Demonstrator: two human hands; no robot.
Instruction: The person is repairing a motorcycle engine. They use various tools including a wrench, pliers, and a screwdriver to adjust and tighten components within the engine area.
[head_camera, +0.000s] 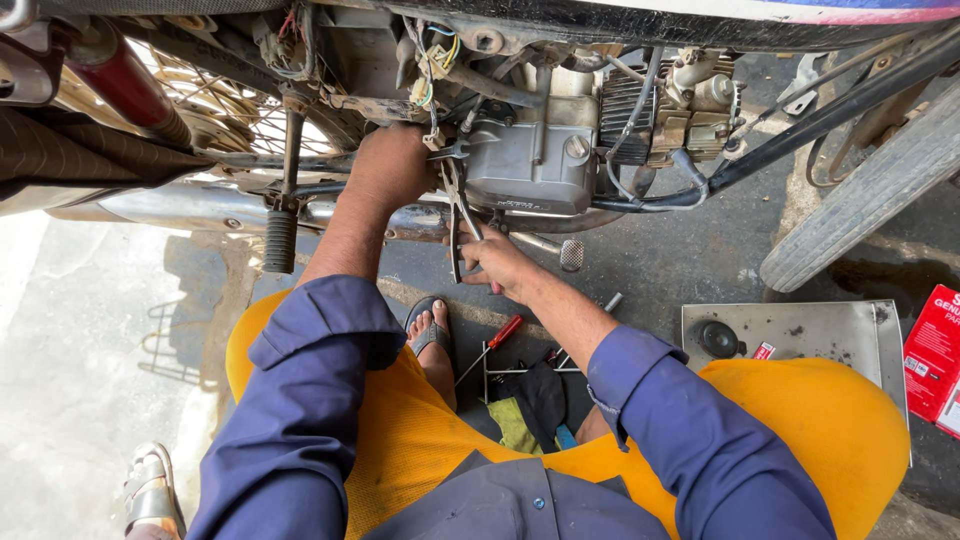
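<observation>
Oily workshop floor (660, 260) under motorcycle engine (530, 165). Right hand (497, 262) grip closed round pliers (458, 215) handles; left hand (392, 165) pressed at engine, finger state unclear. Pliers stiff steel, likely greasy; hold low on handles.

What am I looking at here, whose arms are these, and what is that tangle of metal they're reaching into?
There is one picture, taken by a camera worn on a person's head and looking down, so the two blue-sleeved arms are that person's own. They crouch in orange trousers beside a motorcycle; the grey metal engine block sits at the top, with the chrome exhaust pipe to its left. The left hand is pressed up against the engine, and what it grips is hidden. The right hand holds long dark metal pliers pointing up at the engine. On the ground lie a red-handled screwdriver, dark and yellow-green rags, a flat steel tray and a red cardboard box.
</observation>
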